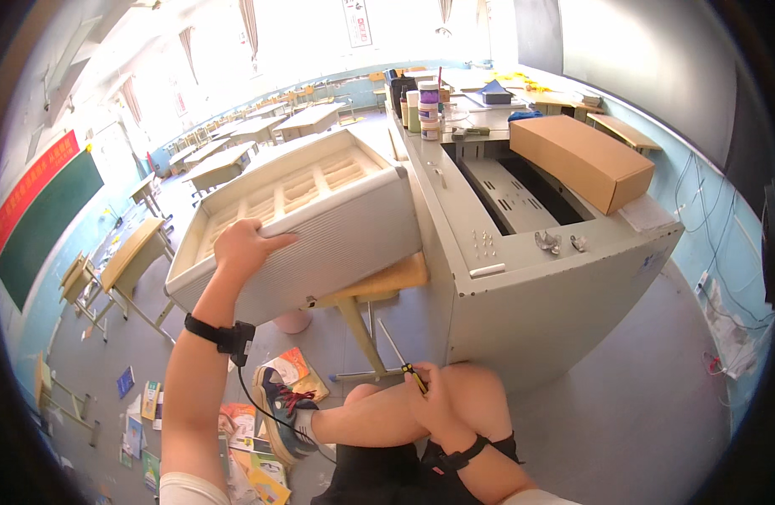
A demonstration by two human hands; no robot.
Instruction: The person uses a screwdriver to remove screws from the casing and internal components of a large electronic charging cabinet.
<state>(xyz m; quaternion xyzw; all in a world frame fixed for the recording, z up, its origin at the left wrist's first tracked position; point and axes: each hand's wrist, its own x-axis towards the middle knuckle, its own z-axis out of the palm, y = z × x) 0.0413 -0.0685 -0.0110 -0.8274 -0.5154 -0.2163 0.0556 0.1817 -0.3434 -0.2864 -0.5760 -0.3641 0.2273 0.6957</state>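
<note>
My left hand [240, 250] grips the near rim of a large open case [345, 231] with ribbed silver-grey sides. Its thumb lies along the outside and its fingers curl over the edge. The case is tilted on a wooden stool or desk [404, 276], and pale ridged rows fill its cream inside. Closed around the yellow and black handle of a screwdriver [415, 380], my right hand [432, 406] rests on my bent leg. The screwdriver's thin shaft points up and away, towards the underside of the case, apart from it.
At right stands a grey metal lectern [522, 320] with an opening in its top. A brown cardboard box [577, 160], bottles [427, 109], small screws [484, 242] and metal parts [547, 242] sit on it. Books [261, 454] litter the floor; classroom desks [219, 164] stand behind.
</note>
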